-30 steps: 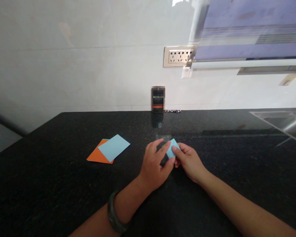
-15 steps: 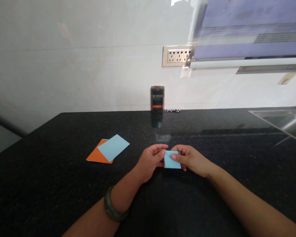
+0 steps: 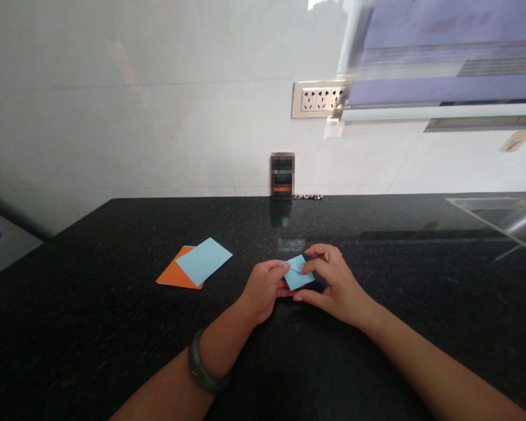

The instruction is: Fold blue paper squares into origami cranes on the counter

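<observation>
A small light-blue folded paper [image 3: 298, 279] is held just above the dark countertop, tilted, with a flap line across its upper part. My left hand [image 3: 265, 287] pinches its left edge, thumb on top and fingers beneath. At its right side, my right hand [image 3: 335, 283] has its fingers apart, with a fingertip at the paper's face and the thumb near its lower edge. Further left lie a light-blue sheet [image 3: 205, 261] and, partly under it, an orange sheet [image 3: 175, 277]; a sliver of green shows at their back edge.
The black speckled countertop [image 3: 114, 339] runs back to a pale tiled wall. A dark upright phone-like object [image 3: 283, 175], blurred out, leans there beside a beaded strap [image 3: 309, 197]. A metal sink [image 3: 508, 219] lies at the right, and a socket panel [image 3: 318, 99] is on the wall.
My right hand has loosened its pinch and spread its fingers. The folded paper has turned to a slant in my left hand. The view has shifted slightly.
</observation>
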`<action>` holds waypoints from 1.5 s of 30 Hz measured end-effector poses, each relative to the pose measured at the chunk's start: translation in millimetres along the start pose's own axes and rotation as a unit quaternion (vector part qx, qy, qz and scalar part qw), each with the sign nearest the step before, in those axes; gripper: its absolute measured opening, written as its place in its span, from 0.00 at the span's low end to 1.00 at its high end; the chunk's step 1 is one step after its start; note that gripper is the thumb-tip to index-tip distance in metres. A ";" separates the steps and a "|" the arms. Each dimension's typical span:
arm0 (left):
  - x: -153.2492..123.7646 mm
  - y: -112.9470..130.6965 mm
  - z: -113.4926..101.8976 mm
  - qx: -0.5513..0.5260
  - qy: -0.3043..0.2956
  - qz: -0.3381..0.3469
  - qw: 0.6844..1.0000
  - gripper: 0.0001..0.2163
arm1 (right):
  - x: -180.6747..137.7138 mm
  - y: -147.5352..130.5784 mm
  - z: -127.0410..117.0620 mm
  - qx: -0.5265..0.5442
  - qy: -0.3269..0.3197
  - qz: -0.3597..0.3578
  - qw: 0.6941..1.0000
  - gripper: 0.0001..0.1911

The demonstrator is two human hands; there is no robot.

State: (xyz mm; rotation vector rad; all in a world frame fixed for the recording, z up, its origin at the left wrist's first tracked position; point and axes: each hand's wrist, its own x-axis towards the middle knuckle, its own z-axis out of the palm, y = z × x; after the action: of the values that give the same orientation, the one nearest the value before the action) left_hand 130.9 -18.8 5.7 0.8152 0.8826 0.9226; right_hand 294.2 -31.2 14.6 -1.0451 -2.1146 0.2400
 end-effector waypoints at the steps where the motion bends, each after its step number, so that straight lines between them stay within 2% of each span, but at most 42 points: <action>1: 0.0 0.4 -0.1 -0.011 -0.004 0.002 1.000 0.09 | -0.2 -1.2 -0.1 -0.015 -0.005 -0.017 1.000 0.13; 11: -2.2 6.5 1.9 -0.084 -0.007 -0.009 0.996 0.06 | 0.8 -0.9 4.8 -0.039 0.021 -0.045 0.998 0.06; 17: -1.5 6.0 1.8 -0.108 -0.019 -0.020 0.994 0.05 | 0.6 1.0 7.4 -0.023 0.072 -0.007 0.997 0.06; 24: 0.1 1.9 -0.8 -0.080 -0.055 -0.045 0.994 0.07 | 1.7 2.0 7.0 -0.004 0.052 -0.041 0.998 0.06; 28: -0.2 -0.1 -1.8 -0.059 -0.080 -0.033 0.994 0.09 | 1.4 1.3 7.0 0.002 0.062 -0.004 0.998 0.07; 35: 1.5 -1.8 -0.4 -0.022 -0.084 -0.010 0.996 0.11 | 1.2 1.1 10.4 0.018 0.098 0.057 0.993 0.06; 45: 0.3 -0.6 0.0 -0.003 -0.107 -0.018 0.994 0.11 | 1.4 7.1 12.3 0.010 0.089 0.070 0.994 0.06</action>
State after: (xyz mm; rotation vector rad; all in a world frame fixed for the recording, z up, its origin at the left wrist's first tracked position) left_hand 131.2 -18.7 5.0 0.8718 0.7043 0.7888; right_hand 289.3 -23.6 3.4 -1.1609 -1.8803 0.2258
